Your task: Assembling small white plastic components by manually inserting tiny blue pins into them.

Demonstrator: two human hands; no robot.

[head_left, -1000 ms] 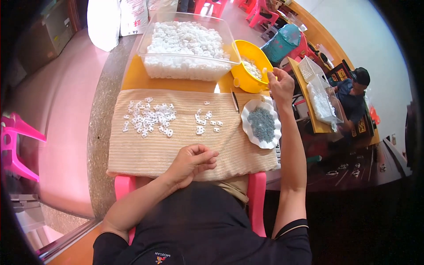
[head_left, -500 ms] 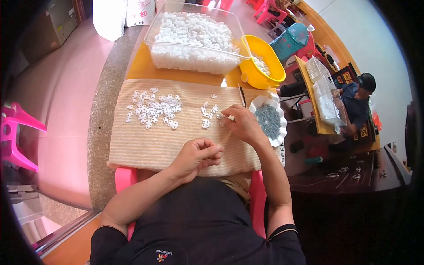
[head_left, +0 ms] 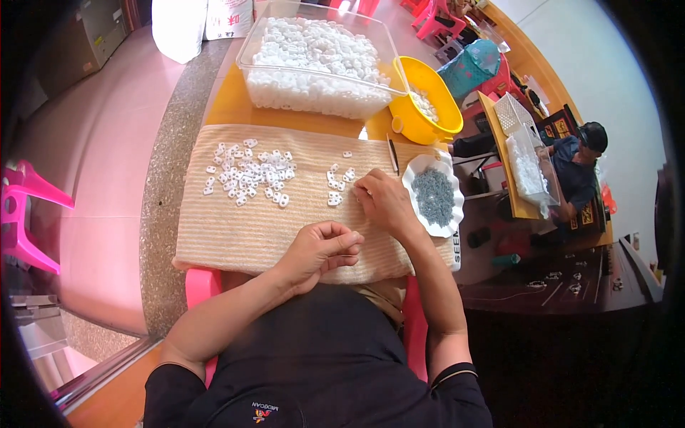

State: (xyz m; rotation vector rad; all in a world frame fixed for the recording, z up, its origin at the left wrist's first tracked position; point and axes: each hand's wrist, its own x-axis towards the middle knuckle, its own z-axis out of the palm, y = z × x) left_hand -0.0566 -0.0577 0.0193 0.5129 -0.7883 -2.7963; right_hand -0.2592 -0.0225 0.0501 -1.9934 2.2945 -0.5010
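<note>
My left hand [head_left: 322, 251] hovers over the near edge of the striped cloth [head_left: 250, 239], thumb and fingers pressed together. Whatever it may hold is too small to see. Farther right, my right hand [head_left: 387, 205] reaches down to the cloth with bent fingers drawn together, and its fingertips hide what is beneath. Just left of those fingertips lies a small group of white two-holed plastic pieces [head_left: 334, 184]. A larger loose pile of the same pieces [head_left: 253, 173] spreads over the cloth's left half. Beside my right wrist stands a white scalloped dish [head_left: 457, 187] full of tiny grey parts [head_left: 432, 197].
Behind the cloth stands a clear plastic bin [head_left: 246, 60] heaped with white pieces. Right of it is a yellow basin [head_left: 446, 118]. A dark thin tool [head_left: 393, 155], perhaps tweezers, lies near the dish. Another person [head_left: 578, 167] sits at a table to the right.
My right hand has shifted slightly left and down, now covering white pieces that showed by its fingertips. The left hand has stayed nearly still.
</note>
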